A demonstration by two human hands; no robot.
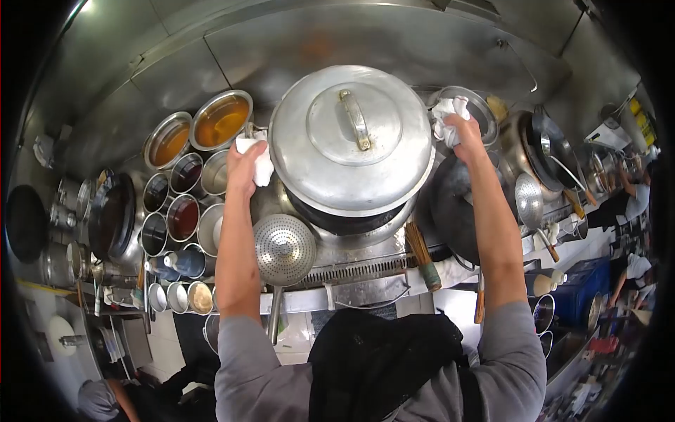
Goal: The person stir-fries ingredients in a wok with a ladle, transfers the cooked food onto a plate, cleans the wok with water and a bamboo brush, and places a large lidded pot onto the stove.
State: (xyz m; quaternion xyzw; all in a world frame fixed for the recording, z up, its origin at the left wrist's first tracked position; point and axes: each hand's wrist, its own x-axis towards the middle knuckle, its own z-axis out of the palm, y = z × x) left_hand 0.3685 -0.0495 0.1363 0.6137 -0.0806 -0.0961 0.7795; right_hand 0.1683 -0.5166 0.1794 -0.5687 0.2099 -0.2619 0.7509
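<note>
A large lidded metal pot (302,155) stands on the stove in front of me, its domed lid topped by a worn handle (354,119). At the pot's left side my left hand (246,166) is closed around a white cloth (263,163). On the opposite side my right hand (467,138) grips another white cloth (448,118). Both cloths are against the pot's sides, where its side handles are mostly hidden. A perforated ladle (285,250) lies below the pot, near my left forearm.
Bowls of amber liquid (222,122) and several metal containers (184,216) stand at left. A bamboo brush (422,254) and a dark wok (457,204) are at right. Co-workers (638,198) appear at far right, and another person (98,399) at lower left.
</note>
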